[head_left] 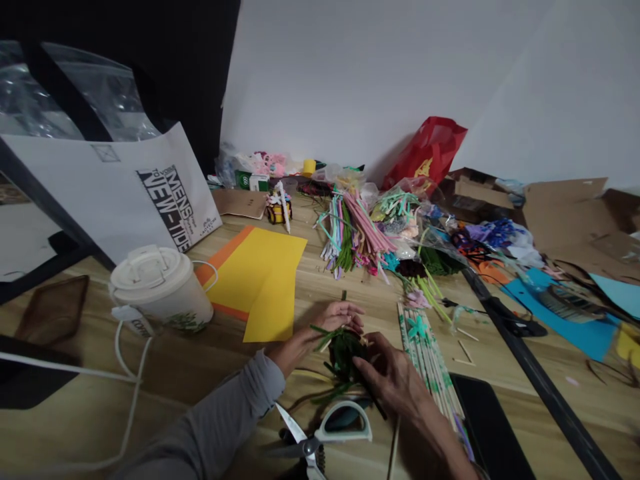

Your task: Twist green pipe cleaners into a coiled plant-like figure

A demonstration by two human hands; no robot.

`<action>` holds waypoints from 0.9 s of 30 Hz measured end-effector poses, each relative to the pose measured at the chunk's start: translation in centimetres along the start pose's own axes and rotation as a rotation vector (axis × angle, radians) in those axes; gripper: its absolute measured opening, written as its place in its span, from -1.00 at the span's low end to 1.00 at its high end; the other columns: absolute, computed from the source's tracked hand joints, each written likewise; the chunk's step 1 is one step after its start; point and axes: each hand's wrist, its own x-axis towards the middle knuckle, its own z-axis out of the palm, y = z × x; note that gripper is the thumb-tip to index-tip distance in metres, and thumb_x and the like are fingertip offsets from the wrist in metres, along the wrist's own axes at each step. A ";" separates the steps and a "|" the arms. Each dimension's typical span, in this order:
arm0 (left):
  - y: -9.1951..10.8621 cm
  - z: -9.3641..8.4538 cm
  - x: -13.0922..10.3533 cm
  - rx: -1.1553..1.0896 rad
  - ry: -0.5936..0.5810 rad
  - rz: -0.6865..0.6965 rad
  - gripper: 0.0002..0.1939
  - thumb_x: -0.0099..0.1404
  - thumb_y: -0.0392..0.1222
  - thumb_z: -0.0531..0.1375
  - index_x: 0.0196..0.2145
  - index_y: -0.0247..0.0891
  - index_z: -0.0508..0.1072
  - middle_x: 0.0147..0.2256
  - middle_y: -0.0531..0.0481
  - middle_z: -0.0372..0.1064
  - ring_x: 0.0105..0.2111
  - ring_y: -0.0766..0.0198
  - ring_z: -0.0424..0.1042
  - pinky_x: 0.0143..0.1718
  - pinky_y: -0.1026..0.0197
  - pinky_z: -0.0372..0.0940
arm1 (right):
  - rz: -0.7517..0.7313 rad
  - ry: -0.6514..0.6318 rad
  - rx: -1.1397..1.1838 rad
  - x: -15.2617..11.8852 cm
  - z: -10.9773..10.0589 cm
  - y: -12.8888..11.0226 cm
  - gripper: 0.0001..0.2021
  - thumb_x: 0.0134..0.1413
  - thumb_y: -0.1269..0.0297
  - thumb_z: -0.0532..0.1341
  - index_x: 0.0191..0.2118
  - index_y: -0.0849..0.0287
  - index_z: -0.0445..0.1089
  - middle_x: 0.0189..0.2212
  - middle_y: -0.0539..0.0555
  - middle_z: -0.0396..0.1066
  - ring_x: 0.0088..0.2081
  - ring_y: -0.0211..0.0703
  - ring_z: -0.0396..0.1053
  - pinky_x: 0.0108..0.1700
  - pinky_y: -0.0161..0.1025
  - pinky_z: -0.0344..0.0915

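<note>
My left hand (336, 320) curls its fingers around the far side of a dark green pipe-cleaner bundle (345, 355). From the right, my right hand (396, 375) grips the same bundle between thumb and fingers. Fuzzy green ends stick out to the left and downward, and parts of the bundle are hidden behind the fingers. Just below lie scissors (311, 445) with pale handles, blades apart. A thin wooden stick (394, 448) lies under my right wrist. Bamboo sticks in a green-patterned wrapper (431, 363) rest to the right of that hand.
Yellow paper sheets (260, 267) and a lidded white cup (163, 287) with a cord are on the left. Coloured pipe cleaners (357, 230) pile up behind. A black phone (493, 427) lies right. Farther back stand a white bag (110, 193) and a red bag (425, 153).
</note>
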 end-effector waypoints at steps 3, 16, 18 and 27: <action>0.1 0.4 -0.1 -0.054 -0.003 -0.017 -0.68 0.04 -0.24 0.28 -0.21 -0.38 0.43 -0.37 -0.11 0.41 -0.37 0.26 0.42 -0.24 0.19 0.27 | 0.032 0.057 0.002 0.2 0.6 1.1 -0.73 0.08 0.04 0.13 -0.27 0.15 0.35 -0.59 -0.04 0.39 -0.59 -0.21 0.30 -0.55 -0.33 0.18; -0.2 0.9 0.3 -0.217 -0.157 -0.084 -0.50 0.28 0.07 0.09 0.00 -0.39 0.39 -0.10 -0.23 0.39 -0.10 0.18 0.36 0.05 0.09 0.11 | 0.296 0.407 0.591 0.8 -1.7 5.6 -0.61 -0.07 -0.04 0.25 -0.20 0.14 0.50 -0.23 0.11 0.53 -0.22 0.07 0.46 -0.25 -0.10 0.39; -0.2 0.9 0.2 -0.199 -0.196 -0.104 -0.50 0.29 0.08 0.08 0.02 -0.35 0.38 -0.05 -0.22 0.37 -0.05 0.17 0.33 0.07 0.08 0.10 | 0.306 0.391 0.596 0.9 -1.0 5.4 -0.63 -0.09 -0.02 0.27 -0.23 0.14 0.51 -0.26 0.12 0.54 -0.24 0.06 0.46 -0.25 -0.12 0.39; 1.1 0.7 -1.1 0.086 -0.185 -0.080 -0.45 0.10 -0.10 0.30 0.05 -0.21 0.36 0.03 -0.07 0.34 0.08 0.08 0.22 0.14 0.07 0.04 | 0.234 0.307 0.589 1.2 0.2 4.1 -0.57 -0.07 -0.08 0.26 -0.26 0.23 0.48 -0.47 0.06 0.49 -0.42 -0.09 0.40 -0.44 -0.27 0.30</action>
